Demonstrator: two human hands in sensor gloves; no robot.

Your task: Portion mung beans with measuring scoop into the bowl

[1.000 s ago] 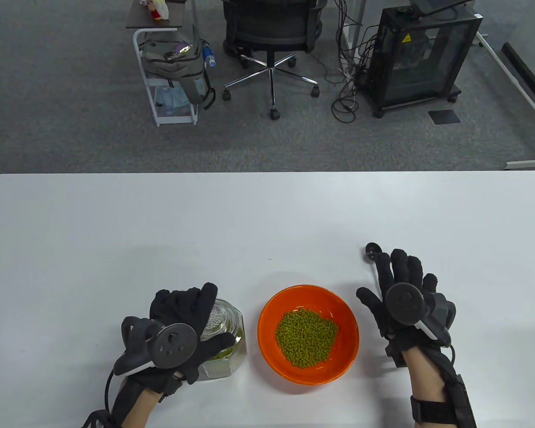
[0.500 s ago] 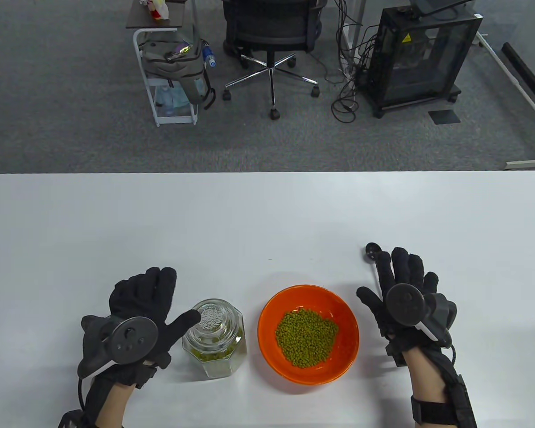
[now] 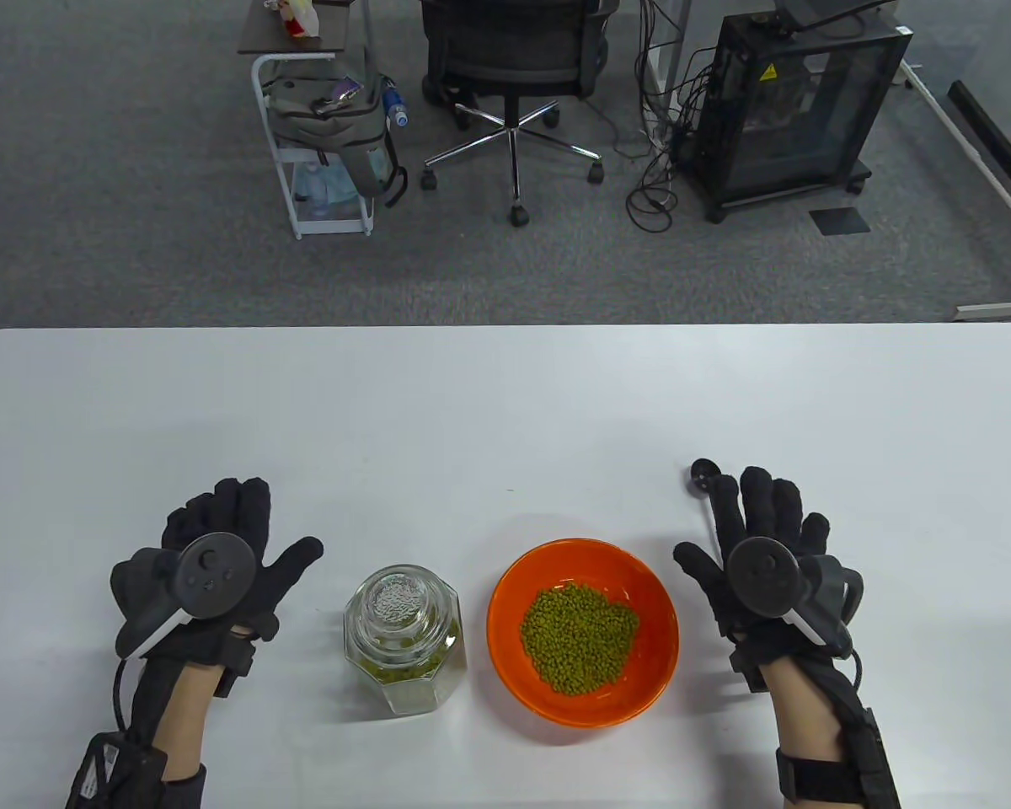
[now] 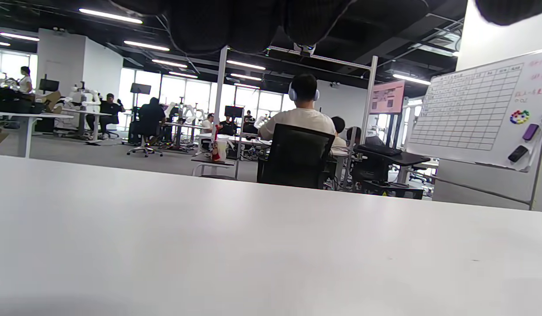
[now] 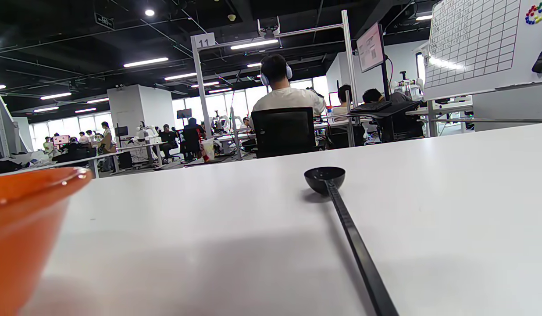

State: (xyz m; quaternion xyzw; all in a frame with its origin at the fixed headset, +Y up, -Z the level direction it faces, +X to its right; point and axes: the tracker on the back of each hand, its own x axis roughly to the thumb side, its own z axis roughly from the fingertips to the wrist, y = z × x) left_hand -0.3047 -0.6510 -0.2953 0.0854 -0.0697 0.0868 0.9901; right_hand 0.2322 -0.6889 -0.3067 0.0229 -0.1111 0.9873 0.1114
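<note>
An orange bowl [image 3: 514, 666] holding a heap of green mung beans [image 3: 579, 640] stands near the table's front edge. To its left is a lidded glass jar [image 3: 404, 640] with some beans inside. A black measuring scoop [image 3: 705, 476] lies on the table to the right, its handle running under my right hand [image 3: 754, 527]; the right wrist view shows the scoop [image 5: 326, 179] lying free beside the bowl's wall [image 5: 21, 228]. My right hand lies flat with straight fingers. My left hand [image 3: 236, 527] rests flat, fingers spread, left of the jar and apart from it.
The white table [image 3: 505, 404] stretches far beyond the objects. Past its far edge stand an office chair [image 3: 514, 76], a cart with a bag [image 3: 324, 126] and a black cabinet [image 3: 796, 109]. People sit at desks in the wrist views.
My left hand let go of the jar's lid and moved left and away, coming to rest flat on the table. The right hand, the scoop and the bowl have not moved.
</note>
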